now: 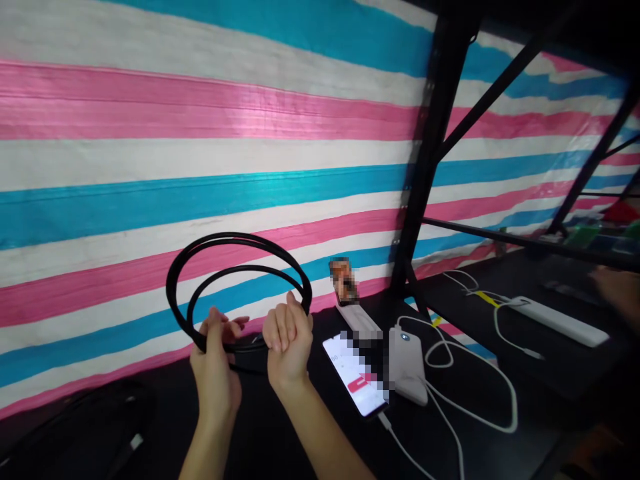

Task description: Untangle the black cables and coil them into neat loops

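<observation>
A black cable point(235, 237), wound into several loose loops, is held up above the dark table between my two hands. My left hand point(217, 347) grips the lower left of the coil, thumb over the loops and some fingers partly curled behind. On the right side of the coil, my right hand point(289, 340) is closed around the cable with its fingers folded in. A short stretch of cable runs low between the two hands; its ends I cannot make out. Just right of my right hand lies a phone point(355, 380) with a lit screen.
A white power bank point(407, 363) with white cables lies beside the phone. Behind it a second phone point(344, 281) leans upright. A white power strip point(560, 321) is farther right, past a black metal post point(425, 167). Dark cables with a light plug point(136, 441) lie at lower left.
</observation>
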The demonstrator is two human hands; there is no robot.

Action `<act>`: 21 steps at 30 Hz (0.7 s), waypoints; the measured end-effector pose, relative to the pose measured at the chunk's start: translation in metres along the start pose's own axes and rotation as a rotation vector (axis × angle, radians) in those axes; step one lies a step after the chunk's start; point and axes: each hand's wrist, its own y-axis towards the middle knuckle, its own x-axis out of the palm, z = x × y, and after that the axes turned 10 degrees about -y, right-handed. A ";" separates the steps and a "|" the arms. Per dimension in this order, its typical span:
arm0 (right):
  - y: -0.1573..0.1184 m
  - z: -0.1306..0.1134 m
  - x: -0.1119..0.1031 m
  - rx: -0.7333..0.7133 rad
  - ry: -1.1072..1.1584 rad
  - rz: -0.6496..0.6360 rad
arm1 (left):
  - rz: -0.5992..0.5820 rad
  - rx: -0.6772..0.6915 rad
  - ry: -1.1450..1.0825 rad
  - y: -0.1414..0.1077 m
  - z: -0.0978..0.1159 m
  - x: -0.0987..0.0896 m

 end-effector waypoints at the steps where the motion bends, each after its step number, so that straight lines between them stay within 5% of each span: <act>1: 0.002 0.002 -0.001 0.016 -0.032 -0.030 | -0.005 0.015 -0.030 -0.001 0.003 0.001; 9: 0.024 0.013 -0.021 0.190 -0.636 -0.226 | -0.036 0.366 0.228 0.020 0.049 -0.025; 13: 0.031 0.007 -0.030 0.116 -0.855 -0.214 | -0.089 0.273 0.594 0.025 0.066 -0.039; 17: 0.026 -0.003 -0.028 0.044 -1.072 -0.329 | -0.135 0.175 0.737 0.022 0.070 -0.041; 21: 0.016 -0.007 -0.019 -0.191 -1.232 -0.207 | -0.203 0.157 0.812 0.019 0.072 -0.041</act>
